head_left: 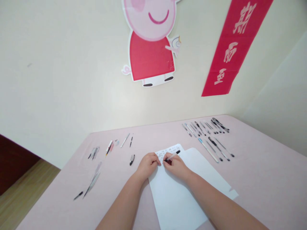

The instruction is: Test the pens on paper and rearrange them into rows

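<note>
My right hand (176, 166) is closed around a pen (173, 156) with a pale barrel and a black end, its tip side down at the paper. Handwriting fills the upper part of the white paper sheet (177, 204), just beyond both hands. At the sheet's left edge rests my left hand (148, 163), fingers curled in and partly over the paper; whether anything is inside them is hidden. Under the top sheet, more white paper (211, 172) sticks out to the right. A black pen cap (132, 159) lies left of my left hand.
Several pens (217, 148) lie in rows at the right of the pink table (263, 179). Loose pen parts (92, 183) are scattered on the left, with a red-and-white pen (109, 146) behind them. A pig cutout (152, 57) and a red banner (230, 52) hang on the wall.
</note>
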A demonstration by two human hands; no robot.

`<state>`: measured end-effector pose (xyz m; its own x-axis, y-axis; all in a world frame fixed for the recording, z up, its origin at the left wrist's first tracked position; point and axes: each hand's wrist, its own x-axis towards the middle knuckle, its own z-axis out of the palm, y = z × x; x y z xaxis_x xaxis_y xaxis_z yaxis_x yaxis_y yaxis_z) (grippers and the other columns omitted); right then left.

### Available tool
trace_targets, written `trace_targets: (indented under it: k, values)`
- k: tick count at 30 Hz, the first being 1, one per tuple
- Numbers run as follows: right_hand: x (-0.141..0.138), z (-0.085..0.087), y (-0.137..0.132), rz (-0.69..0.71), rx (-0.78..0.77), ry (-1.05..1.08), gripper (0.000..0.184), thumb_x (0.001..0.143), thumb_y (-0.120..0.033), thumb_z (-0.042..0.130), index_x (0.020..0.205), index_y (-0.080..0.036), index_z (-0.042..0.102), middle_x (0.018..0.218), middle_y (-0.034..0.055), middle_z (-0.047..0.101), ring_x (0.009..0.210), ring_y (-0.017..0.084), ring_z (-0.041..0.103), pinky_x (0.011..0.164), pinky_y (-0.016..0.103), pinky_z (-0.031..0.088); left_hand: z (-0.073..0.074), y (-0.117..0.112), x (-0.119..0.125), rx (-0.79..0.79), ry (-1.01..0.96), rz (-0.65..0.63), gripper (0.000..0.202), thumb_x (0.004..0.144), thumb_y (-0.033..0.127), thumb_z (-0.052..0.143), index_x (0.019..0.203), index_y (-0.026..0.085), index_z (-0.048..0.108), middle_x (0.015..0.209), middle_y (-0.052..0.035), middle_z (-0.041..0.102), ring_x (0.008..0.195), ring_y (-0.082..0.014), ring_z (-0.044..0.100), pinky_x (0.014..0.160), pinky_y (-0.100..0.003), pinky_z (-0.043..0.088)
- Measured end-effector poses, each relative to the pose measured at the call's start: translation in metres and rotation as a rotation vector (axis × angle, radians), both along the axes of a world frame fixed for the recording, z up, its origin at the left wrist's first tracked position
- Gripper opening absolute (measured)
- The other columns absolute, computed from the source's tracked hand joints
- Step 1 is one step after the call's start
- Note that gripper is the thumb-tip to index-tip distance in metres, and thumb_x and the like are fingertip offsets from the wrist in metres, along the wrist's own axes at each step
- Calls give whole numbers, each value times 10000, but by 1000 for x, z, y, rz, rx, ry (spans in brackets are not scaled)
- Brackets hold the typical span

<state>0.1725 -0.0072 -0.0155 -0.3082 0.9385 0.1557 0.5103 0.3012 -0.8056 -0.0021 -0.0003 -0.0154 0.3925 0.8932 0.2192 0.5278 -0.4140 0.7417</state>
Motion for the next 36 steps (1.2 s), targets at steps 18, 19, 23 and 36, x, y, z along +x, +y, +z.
trace_targets:
  k: [18, 19, 23, 36]
  values:
    - [1, -3, 2, 9, 13, -39, 94, 690, -174, 490, 697, -185, 583, 574, -33, 513, 529, 100, 450, 532, 207, 344, -3, 2, -1, -8, 2, -7, 309, 633, 47, 419, 639, 190, 693, 706, -21, 613, 742, -141, 563, 755, -259, 425]
    - [0, -3, 3, 5, 9, -38, 95, 693, -177, 489, 702, -186, 583, 574, -33, 513, 527, 100, 450, 530, 206, 343, -3, 1, -1, -6, -1, -7, 309, 631, 46, 419, 637, 189, 692, 707, -21, 613, 742, -140, 562, 754, -258, 424]
    - [0, -4, 3, -1, 21, -45, 97, 704, -184, 487, 706, -188, 584, 579, -30, 520, 538, 103, 459, 542, 204, 346, -2, 0, -1, -8, -3, -1, 307, 629, 45, 419, 628, 187, 691, 699, -23, 609, 739, -140, 561, 751, -256, 423]
    - [-2, 2, 1, -12, 11, -92, 89, 691, -184, 493, 684, -191, 581, 550, -35, 503, 521, 104, 455, 534, 203, 335, 0, 0, 1, -1, 7, 3, 307, 623, 38, 419, 622, 184, 689, 690, -24, 610, 741, -143, 563, 755, -261, 425]
